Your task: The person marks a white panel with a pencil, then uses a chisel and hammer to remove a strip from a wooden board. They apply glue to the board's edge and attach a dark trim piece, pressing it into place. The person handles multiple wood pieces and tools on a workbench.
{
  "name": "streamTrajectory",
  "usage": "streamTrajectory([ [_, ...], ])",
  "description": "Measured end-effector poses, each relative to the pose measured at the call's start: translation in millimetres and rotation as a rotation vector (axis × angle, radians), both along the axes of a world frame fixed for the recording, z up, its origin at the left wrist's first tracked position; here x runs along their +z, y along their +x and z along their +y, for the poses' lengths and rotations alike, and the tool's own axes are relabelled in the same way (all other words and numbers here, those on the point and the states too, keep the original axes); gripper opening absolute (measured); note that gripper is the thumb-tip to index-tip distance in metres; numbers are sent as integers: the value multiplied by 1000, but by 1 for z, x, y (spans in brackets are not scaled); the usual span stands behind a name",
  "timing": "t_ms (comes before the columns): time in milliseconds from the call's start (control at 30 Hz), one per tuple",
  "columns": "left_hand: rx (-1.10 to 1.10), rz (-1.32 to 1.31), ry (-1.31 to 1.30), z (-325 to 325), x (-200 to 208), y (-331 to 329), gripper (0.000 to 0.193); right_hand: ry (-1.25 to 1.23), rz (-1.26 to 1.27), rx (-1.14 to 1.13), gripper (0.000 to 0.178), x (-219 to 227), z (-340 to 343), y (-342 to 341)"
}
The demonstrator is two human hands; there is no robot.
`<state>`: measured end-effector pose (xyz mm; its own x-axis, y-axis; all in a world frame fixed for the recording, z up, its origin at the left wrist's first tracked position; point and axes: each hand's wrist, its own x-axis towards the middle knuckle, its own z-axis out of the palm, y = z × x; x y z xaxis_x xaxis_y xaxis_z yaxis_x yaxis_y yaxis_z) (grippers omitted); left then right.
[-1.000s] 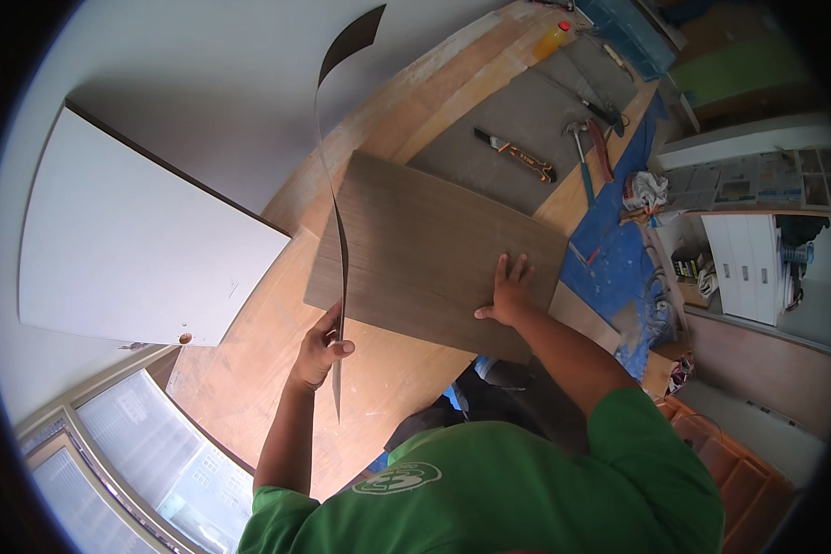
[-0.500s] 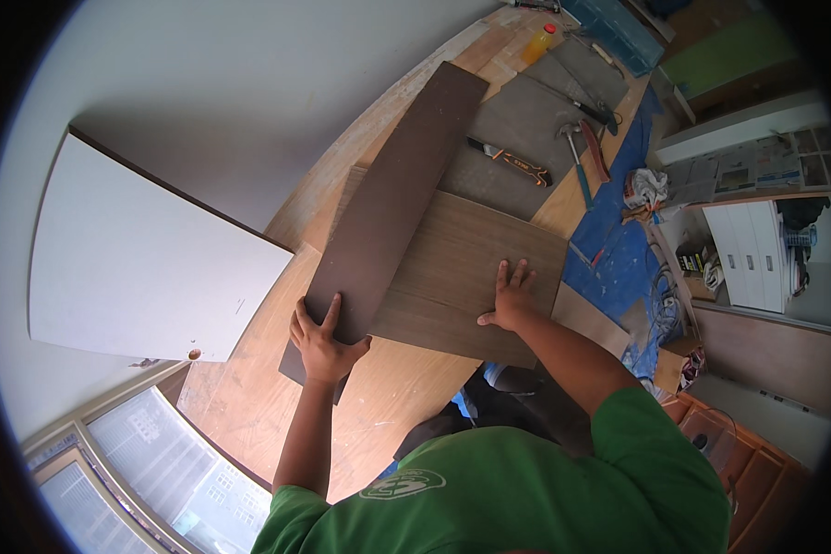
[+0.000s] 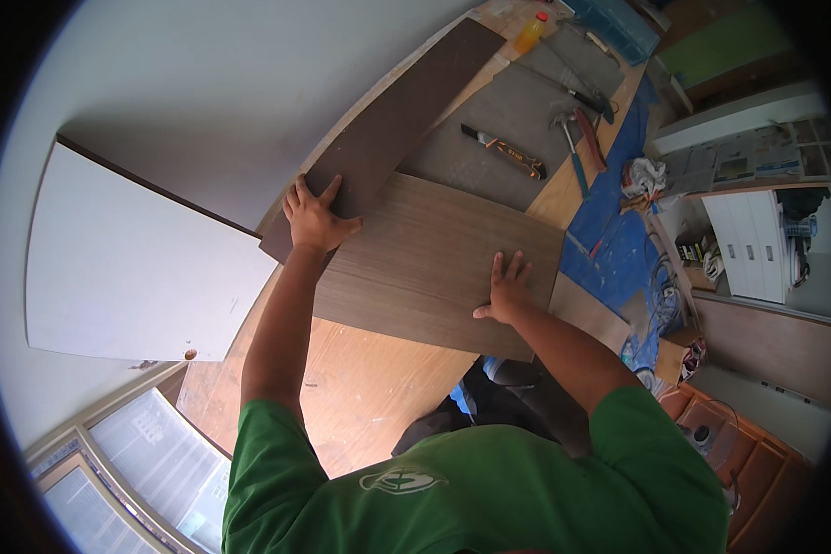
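Note:
A long dark brown board (image 3: 392,115) lies slanted along the far left of the workbench. My left hand (image 3: 316,220) rests on its near end, fingers and thumb spread. Beside it, a brown wood-grain panel (image 3: 434,254) lies flat, its left part next to the dark board. My right hand (image 3: 508,294) presses on the panel's right side, fingers stretched out and thumb apart. Beyond the panel, on a grey-brown sheet (image 3: 489,102), lies an orange and black utility knife (image 3: 503,150).
A hammer (image 3: 571,152), a red-brown tool (image 3: 591,138) and an orange bottle with a red cap (image 3: 531,35) are farther off. A white panel (image 3: 138,263) leans on the left wall. Blue sheeting (image 3: 609,240) covers the floor at right; the bench's bare wood (image 3: 360,388) shows nearer me.
My left hand has moved away from me, and the dark board has slid up and left with it, uncovering more of the wood-grain panel. My right hand stays nearly in place.

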<state>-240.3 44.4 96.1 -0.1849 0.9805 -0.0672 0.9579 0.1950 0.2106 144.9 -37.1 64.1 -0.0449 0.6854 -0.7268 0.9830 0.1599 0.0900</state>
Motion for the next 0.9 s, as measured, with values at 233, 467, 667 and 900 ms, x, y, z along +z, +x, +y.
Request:
streamTrajectory([
  [233,-39,3,-181,95,-12,-24,99,38,-80,131,151,-22,-1,7],
  [467,-50,58,-171,135,-34,-31,116,-31,-71,-23,151,6,6,-8],
  [667,-79,35,-130,161,-46,-34,120,-56,-76,-56,150,16,10,-14],
  [900,-108,103,-74,210,-60,-3,117,-25,-54,6,153,12,9,-9],
])
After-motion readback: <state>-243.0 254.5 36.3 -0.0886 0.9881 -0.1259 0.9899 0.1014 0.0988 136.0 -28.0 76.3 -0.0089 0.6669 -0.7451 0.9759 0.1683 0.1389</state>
